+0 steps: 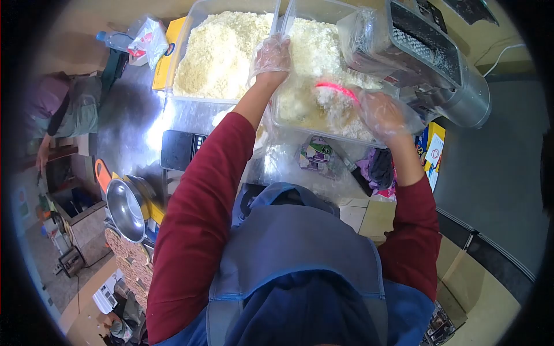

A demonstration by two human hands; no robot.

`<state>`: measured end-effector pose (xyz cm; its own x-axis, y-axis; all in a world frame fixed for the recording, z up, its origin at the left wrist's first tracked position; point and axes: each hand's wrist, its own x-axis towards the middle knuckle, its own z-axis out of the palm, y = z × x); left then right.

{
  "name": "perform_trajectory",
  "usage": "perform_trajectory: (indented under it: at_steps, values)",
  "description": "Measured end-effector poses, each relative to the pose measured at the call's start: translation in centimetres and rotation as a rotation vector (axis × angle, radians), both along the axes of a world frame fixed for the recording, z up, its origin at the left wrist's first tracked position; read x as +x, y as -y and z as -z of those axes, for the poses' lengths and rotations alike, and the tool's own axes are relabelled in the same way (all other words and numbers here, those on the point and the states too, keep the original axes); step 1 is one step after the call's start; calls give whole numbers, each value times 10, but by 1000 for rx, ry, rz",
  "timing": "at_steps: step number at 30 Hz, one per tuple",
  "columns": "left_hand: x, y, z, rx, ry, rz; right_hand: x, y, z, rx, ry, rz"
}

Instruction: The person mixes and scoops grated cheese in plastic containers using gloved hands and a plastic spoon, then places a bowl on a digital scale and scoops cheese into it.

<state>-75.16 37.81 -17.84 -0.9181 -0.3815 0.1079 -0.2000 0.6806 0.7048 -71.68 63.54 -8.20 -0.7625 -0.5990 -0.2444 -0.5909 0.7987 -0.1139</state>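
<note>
Steel table [130,118] | left hand [271,56] clasping tub rims [286,20] | right hand [384,113] gripping pink curved tool [337,87] | shreds [314,49] pale, fluffy

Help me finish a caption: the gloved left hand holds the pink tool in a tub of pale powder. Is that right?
Wrong hand: the head view shows the gloved right hand, not the left hand, holding the pink tool in a tub of pale powder.
</note>
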Motion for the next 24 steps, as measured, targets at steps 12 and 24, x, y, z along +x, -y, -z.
perform_trajectory:
  at_steps: [12, 24]
  values:
    - [3, -1, 2, -8, -26, 13, 3, -16, -12, 142, 98, 126]
    - [10, -6, -21, 124, 16, 20, 27, 20, 24, -12, 217, 77]
